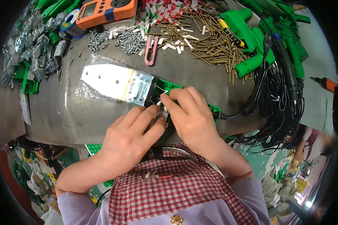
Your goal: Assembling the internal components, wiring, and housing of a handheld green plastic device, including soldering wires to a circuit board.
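Note:
A green plastic housing lies open near the table's front edge, with small white parts and wires inside. From its left side extends a flat white plate with a metal base, partly wrapped in clear film and a yellow band. My left hand has its fingertips closed together over the housing's inner parts. Close against them, my right hand pinches at the white wire or sleeve there. The fingers hide exactly what each one grips. A black power cord leaves the housing on the right.
Farther back lie brass rods, screws, pink tweezers, an orange meter and a solder spool. Green housings and bundled black cables crowd the right. Grey metal parts pile up left.

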### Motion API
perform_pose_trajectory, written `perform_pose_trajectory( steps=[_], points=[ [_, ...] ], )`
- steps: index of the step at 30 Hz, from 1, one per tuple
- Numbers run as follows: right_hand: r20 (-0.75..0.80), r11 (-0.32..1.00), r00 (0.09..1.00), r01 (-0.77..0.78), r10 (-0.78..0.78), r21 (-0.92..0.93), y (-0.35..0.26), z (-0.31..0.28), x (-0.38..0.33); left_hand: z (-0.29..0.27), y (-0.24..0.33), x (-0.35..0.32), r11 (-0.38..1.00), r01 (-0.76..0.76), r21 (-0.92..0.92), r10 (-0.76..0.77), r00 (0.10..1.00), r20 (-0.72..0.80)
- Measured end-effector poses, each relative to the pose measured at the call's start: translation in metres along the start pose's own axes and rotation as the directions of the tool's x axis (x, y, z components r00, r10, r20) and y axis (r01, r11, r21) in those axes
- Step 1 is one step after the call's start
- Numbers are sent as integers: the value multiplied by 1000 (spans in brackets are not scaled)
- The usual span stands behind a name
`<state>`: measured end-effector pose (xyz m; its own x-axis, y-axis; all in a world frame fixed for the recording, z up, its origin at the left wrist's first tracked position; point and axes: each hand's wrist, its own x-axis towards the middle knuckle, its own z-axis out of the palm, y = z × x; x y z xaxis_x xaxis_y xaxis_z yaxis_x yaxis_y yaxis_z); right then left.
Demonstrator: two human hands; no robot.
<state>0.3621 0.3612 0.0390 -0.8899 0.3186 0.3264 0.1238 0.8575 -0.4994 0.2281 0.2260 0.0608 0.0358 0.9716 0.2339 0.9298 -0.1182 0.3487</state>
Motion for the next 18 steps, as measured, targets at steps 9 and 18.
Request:
perform_pose_trajectory(
  steps=[9, 18],
  points=[
    [215, 990, 971, 77, -102, 121, 19, -20, 10, -9, 9, 1, 998, 50, 25, -51, 998, 48],
    [-265, 821, 959, -232, 103, -521, 160, -104, 57, -7, 9, 1, 999, 48, -4, -48, 999, 22]
  ],
)
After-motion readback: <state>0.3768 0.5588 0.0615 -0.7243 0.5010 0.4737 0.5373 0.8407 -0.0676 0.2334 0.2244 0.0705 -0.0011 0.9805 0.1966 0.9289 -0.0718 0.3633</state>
